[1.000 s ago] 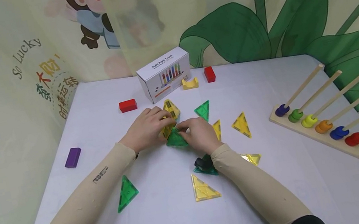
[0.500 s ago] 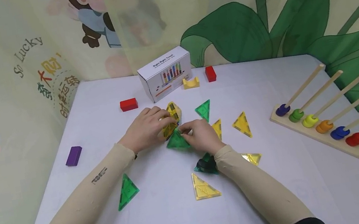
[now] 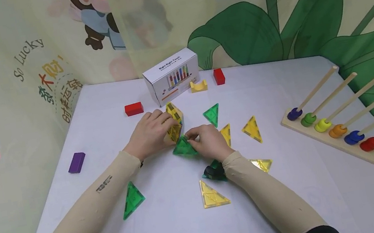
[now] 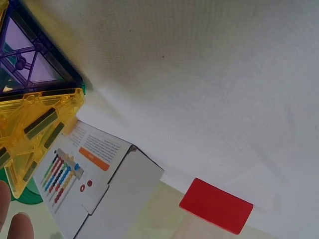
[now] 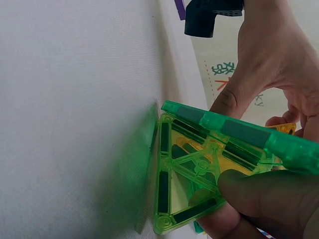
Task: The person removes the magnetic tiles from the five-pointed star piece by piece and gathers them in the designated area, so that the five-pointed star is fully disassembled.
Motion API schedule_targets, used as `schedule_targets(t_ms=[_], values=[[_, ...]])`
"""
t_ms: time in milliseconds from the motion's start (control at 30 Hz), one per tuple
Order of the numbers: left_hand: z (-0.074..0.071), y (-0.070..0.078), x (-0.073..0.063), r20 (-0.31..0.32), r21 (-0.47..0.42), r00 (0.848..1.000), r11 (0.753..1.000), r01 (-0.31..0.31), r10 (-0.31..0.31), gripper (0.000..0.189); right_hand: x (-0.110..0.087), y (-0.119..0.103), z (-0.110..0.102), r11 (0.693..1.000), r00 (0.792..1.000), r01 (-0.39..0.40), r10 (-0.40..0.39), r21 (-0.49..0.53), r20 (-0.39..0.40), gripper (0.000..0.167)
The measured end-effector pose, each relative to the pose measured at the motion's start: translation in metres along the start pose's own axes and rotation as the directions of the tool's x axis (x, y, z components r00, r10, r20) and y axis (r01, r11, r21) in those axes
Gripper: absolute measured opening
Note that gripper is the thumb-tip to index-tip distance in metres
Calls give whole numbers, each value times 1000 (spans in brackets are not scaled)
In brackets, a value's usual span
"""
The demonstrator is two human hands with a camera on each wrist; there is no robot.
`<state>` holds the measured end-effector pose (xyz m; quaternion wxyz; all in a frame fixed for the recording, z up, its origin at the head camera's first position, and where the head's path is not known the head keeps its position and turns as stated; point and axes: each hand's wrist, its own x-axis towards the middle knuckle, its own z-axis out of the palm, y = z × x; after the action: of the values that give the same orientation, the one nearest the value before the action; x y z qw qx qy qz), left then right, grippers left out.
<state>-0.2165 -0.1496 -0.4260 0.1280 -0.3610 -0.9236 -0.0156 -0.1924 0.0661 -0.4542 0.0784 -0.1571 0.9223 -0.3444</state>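
My left hand (image 3: 150, 134) holds a cluster of translucent yellow triangular magnetic tiles (image 3: 174, 119) near the middle of the table. In the left wrist view, a purple triangular tile (image 4: 37, 62) adjoins the yellow tile (image 4: 37, 124), and two fingertips (image 4: 19, 228) show at the lower left. My right hand (image 3: 209, 140) pinches a green triangular magnetic tile (image 3: 183, 147) against the cluster's near side. Seen from the right wrist, the thumb (image 5: 259, 196) lies on the green tile (image 5: 172, 199), and a second green tile (image 5: 239, 132) stands edge-on along it. The joins are partly hidden by fingers.
Loose yellow tiles (image 3: 213, 195) and green tiles (image 3: 133, 200) lie around the hands. Behind them stand a white box (image 3: 172, 78), a yellow arch block (image 3: 198, 86) and red blocks (image 3: 133, 109). A purple block (image 3: 77, 163) is at left, a wooden peg rack (image 3: 336, 133) at right.
The yellow cluster first leans slightly right, then swings back left and more upright in my left hand. The green tile in my right hand shifts a little; both arms stay nearly in place.
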Motion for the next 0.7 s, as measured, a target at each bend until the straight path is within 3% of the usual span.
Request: schedule_targets(t_ms=[433, 700], values=[[-1, -1, -1, 12, -8, 1000, 1000, 13, -13, 62, 1, -2, 2, 1000, 1000, -11, 11, 4, 7, 15], [-6, -3, -7, -15, -19, 1000, 1000, -1, 1, 65, 0, -4, 1, 999, 999, -32, 32, 3, 20, 16]])
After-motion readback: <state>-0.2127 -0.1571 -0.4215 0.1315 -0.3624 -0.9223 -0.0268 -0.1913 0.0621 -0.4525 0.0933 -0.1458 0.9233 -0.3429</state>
